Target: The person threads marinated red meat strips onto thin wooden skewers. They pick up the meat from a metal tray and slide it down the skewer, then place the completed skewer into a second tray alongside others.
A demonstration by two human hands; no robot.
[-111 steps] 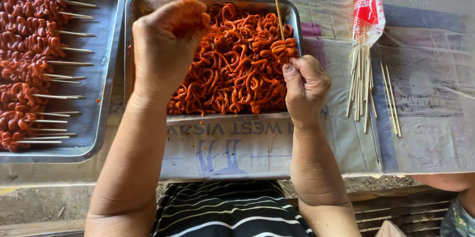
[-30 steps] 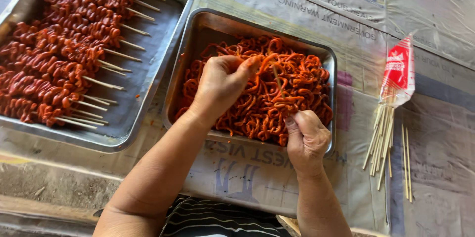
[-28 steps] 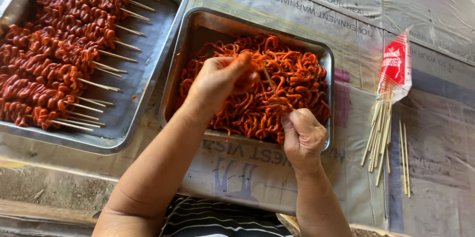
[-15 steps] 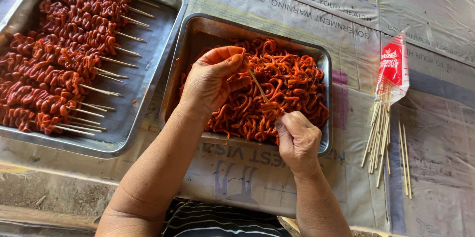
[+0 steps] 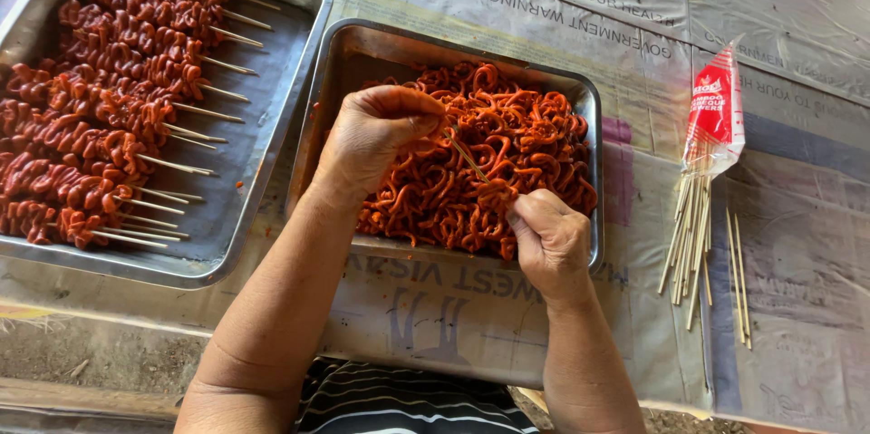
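Left hand (image 5: 376, 137): I see fingers pinched on the stick (image 5: 467, 155) tip.
Right hand (image 5: 548, 239): fingers closed, seemingly on the stick's base.
Below: tray (image 5: 362, 53) of red strips (image 5: 507, 139).

Loose meat strips (image 5: 507, 153): bright orange-red, glossy. Skewered meat (image 5: 100, 99): darker red-brown. Both trays (image 5: 272, 126): dull silver-grey metal, red smears inside. Bamboo sticks (image 5: 693, 235): pale tan. Stick packet (image 5: 714, 112): red with white lettering, clear lower part. Worktop (image 5: 788, 325) cover: cloudy clear plastic over cream and blue-purple printed sheet, dark text. Shirt (image 5: 408, 402): black with thin white stripes.
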